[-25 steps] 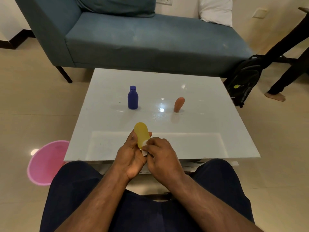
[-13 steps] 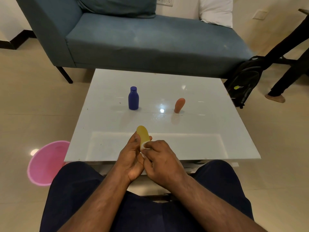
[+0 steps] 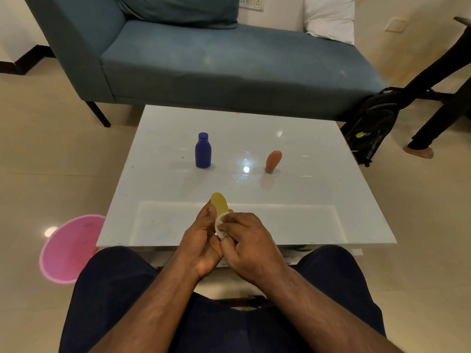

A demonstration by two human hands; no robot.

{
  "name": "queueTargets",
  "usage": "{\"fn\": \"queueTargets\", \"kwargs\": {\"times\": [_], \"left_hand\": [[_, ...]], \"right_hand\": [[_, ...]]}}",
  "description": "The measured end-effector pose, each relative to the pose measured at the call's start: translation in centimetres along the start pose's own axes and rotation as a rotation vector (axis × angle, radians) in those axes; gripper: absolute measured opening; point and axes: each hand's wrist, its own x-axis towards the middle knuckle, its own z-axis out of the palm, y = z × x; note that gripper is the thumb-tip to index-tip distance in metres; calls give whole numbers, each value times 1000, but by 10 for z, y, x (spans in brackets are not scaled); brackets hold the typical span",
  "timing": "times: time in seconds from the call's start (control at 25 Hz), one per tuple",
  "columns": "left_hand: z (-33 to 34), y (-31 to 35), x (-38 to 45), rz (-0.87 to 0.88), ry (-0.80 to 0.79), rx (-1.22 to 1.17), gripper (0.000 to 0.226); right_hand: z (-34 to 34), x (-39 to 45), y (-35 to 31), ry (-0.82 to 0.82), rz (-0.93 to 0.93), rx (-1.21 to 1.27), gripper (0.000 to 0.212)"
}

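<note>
Closely above the near edge of the tabletop (image 3: 305, 200), the left hand (image 3: 201, 248) curls its fingers round the lower part of a yellow bottle (image 3: 219, 205). The right hand (image 3: 249, 248) pinches a small white pad (image 3: 219, 226) against it. The tabletop is white and glossy. A blue bottle (image 3: 203, 150) and an orange bottle (image 3: 272, 161) stand on it, well apart. Behind is a teal sofa (image 3: 229, 67). On the beige floor are a pink basin (image 3: 68, 248) at left and a black backpack (image 3: 372, 126) at right. The fingers hide the lower half of the yellow bottle, so its cap cannot be seen. Its visible top is smooth, rounded and slightly translucent.
</note>
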Motion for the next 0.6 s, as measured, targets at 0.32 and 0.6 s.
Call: {"fn": "queueTargets", "kwargs": {"times": [0.32, 0.6], "left_hand": [[1, -4, -4, -69, -120, 149, 38], [2, -7, -3, -52, -140, 260, 45]], "right_hand": [[-6, 41, 8, 61, 161, 67, 26], [-17, 53, 21, 98, 263, 118, 22]]}}
